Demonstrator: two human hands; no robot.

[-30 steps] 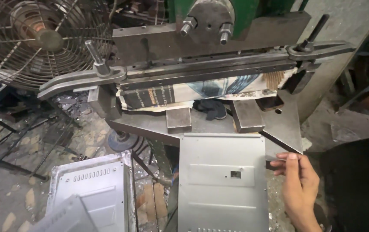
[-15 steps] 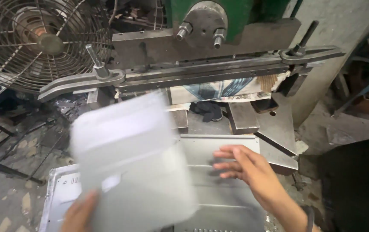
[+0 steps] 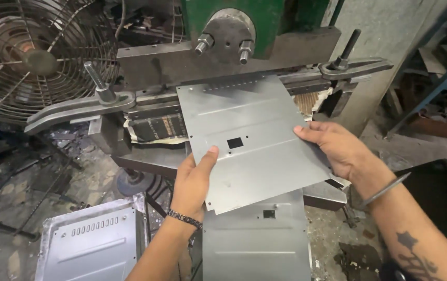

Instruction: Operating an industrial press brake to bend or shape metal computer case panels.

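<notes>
Centrally, the green and grey steel press machine (image 3: pixel 244 47) fills the upper view, with a round wire-guarded fan (image 3: pixel 31 57) at its left. In front of the press bed, a flat grey sheet-metal panel with a small rectangular cutout (image 3: pixel 257 138) is held tilted in the air, its top edge near the press bar. A second grey panel (image 3: pixel 257 242) lies below it. The left hand (image 3: pixel 195 182) clamps the panel's lower-left edge, thumb on top. The right hand (image 3: pixel 338 148) grips the right edge, fingers closed.
</notes>
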